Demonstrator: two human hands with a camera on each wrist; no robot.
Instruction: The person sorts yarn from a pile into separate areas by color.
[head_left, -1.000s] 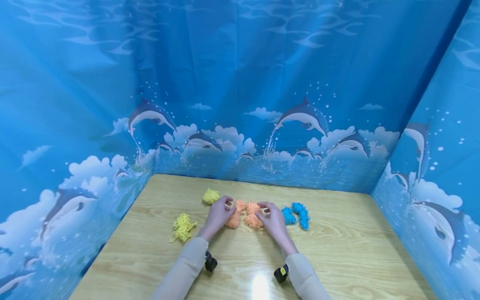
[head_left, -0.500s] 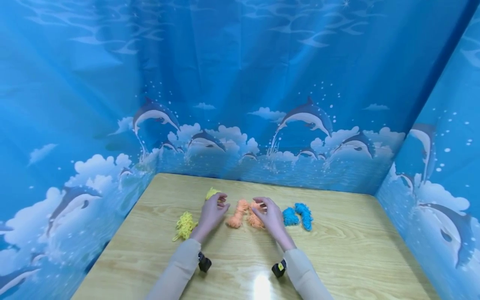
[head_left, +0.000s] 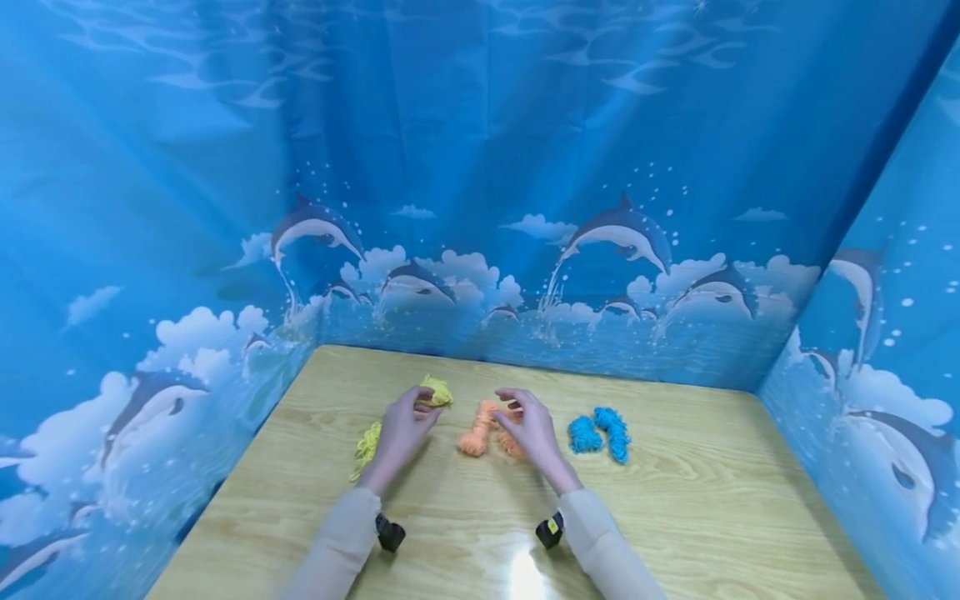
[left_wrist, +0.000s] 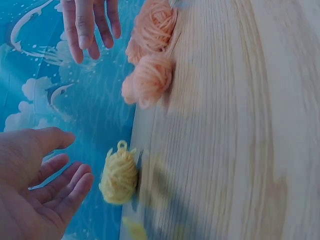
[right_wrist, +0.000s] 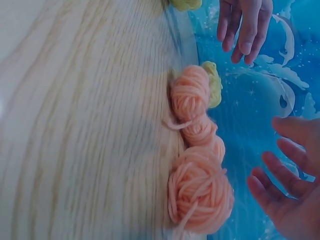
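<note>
My left hand (head_left: 405, 427) hovers over the table between two yellow yarn bundles, fingers loosely bent and holding nothing. Just past its fingertips lies the far yellow yarn bundle (head_left: 437, 392); the near yellow yarn bundle (head_left: 367, 451) is partly hidden behind the hand. Over the right-hand peach yarn bundle (head_left: 511, 445) hangs my right hand (head_left: 531, 427), its fingers relaxed and apart from the yarn in the right wrist view. Beside it lies another peach yarn bundle (head_left: 477, 432), narrow in the middle. The left wrist view shows the far yellow bundle (left_wrist: 119, 176) close to my left fingers.
Two blue yarn bundles, a rounder one (head_left: 584, 434) and a longer one (head_left: 615, 433), lie right of the peach ones. The wooden table (head_left: 697, 492) meets a blue dolphin-print curtain (head_left: 480, 208) at its back edge.
My left hand has moved left, away from the peach yarn and toward the yellow bundles. My right hand has shifted slightly left over the right peach bundle. The bundles stay in place.
</note>
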